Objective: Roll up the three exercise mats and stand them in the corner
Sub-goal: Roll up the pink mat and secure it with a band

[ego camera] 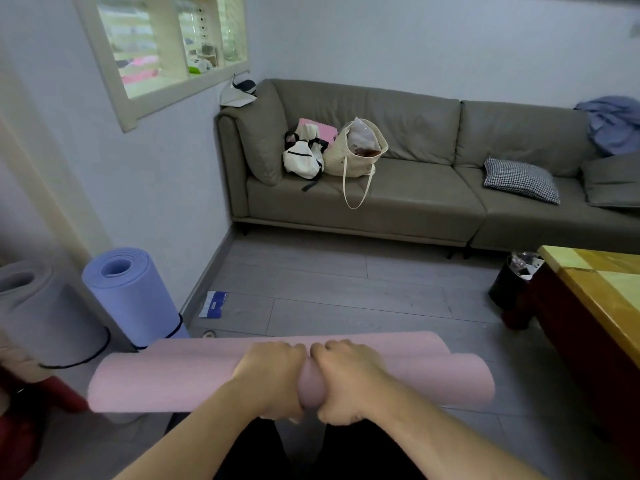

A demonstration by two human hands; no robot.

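No text, label, brand or number can be read; the blue-and-white packet [213,304] on the floor is too blurred.

Grey plank floor [329,289] bears two upright rolled mats [135,296], packet [213,304], bin [512,282]

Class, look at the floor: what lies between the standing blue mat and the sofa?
In the head view, a small blue-and-white packet lies on the grey floor by the wall, between the blue mat and the sofa.
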